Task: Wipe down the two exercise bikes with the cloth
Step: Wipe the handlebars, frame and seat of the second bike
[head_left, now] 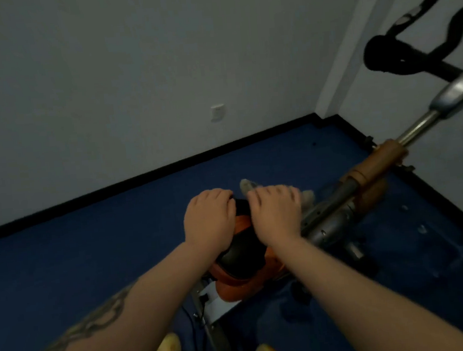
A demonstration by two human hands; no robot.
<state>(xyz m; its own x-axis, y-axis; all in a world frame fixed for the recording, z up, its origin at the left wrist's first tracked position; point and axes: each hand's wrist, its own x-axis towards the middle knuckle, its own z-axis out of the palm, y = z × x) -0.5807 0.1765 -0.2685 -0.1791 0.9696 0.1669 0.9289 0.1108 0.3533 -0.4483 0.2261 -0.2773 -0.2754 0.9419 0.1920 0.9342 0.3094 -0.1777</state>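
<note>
Both hands are resting on the black-and-orange saddle (243,254): left hand (209,219) gripping its front left edge, right hand (277,213) pressing the pale cloth (307,196) at the nose. Saddle's long axis is running toward the frame (365,180); handlebars (415,47) lying far right, nearer the right hand.

Small gym room: exercise bike (365,186) on blue carpet (119,255)

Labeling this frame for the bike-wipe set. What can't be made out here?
- Cloth: head view, mostly hidden under the right hand; only pale fringes show.
- Saddle front: covered by both hands; the left hand curls over its side.
- Handlebars: blurred, cut off by the right edge.
- Second bike: nowhere in the frame.
- Bike base and pedals: dark, behind the forearms.
</note>
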